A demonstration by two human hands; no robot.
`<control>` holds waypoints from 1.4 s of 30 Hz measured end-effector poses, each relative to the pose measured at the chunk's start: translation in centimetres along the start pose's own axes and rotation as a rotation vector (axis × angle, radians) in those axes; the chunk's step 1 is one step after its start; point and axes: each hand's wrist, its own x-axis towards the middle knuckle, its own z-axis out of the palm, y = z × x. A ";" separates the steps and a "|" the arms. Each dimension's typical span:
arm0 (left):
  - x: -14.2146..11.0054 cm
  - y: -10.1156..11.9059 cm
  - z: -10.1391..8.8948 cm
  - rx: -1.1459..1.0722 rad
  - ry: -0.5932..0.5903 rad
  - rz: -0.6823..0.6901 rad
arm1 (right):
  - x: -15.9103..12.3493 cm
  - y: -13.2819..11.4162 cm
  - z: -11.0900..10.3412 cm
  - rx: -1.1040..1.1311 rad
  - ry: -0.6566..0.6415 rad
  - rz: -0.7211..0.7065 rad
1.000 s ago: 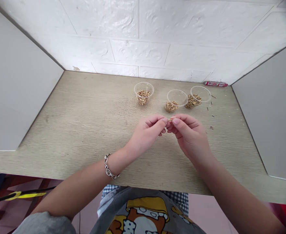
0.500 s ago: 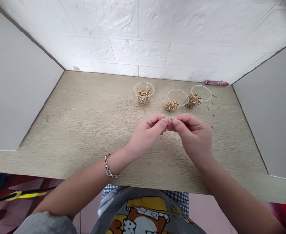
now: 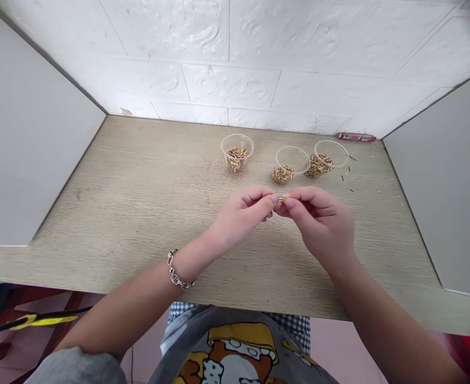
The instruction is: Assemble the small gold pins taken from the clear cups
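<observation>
Over the desk, my left hand [image 3: 246,214] and my right hand [image 3: 318,224] meet at the fingertips. Between their thumbs and forefingers is a tiny brass-coloured metal pin [image 3: 281,198], pinched from both sides; its exact form is too small to tell. Just beyond my hands stands a clear plastic cup [image 3: 293,159] with small gold pieces in it. Another clear cup [image 3: 331,153] close to its right holds similar pins, and a third cup [image 3: 237,153] with gold pins is farther left.
Loose dark pins [image 3: 342,178] lie right of the cups on the wooden desk [image 3: 138,197]. A red-and-white tube [image 3: 356,137] rests against the white brick wall [image 3: 202,82]. Grey panels [image 3: 34,128] close off both sides. Fine brown specks lie around the left cup.
My right hand has shifted slightly right and down, and slightly more of the brass-coloured pin shows between the fingertips. The cups stay where they were.
</observation>
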 end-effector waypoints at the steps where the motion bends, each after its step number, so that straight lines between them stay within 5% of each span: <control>1: 0.0 -0.1 -0.1 0.018 -0.009 0.003 | 0.1 0.0 -0.1 -0.056 -0.004 -0.017; 11: 0.4 -0.7 -0.7 0.219 -0.039 0.035 | 0.9 -0.2 -1.0 -0.428 -0.048 -0.292; 18: 0.4 -0.6 -0.5 0.134 -0.041 -0.012 | 1.1 -0.2 -1.0 -0.521 -0.024 -0.457; 29: 0.1 -0.4 -0.1 -0.367 -0.073 -0.117 | 0.4 -0.1 -0.7 0.061 -0.053 0.055; 34: 0.1 -0.4 -0.3 -0.582 -0.146 -0.246 | 0.5 -0.4 -0.7 0.188 -0.070 0.112; 38: 0.2 -0.6 -0.5 -0.739 -0.148 -0.357 | 0.5 -0.6 -0.6 0.064 -0.056 0.012; 42: 0.2 -0.6 -0.3 -0.875 -0.069 -0.415 | 0.5 -0.6 -0.6 -0.240 0.069 -0.289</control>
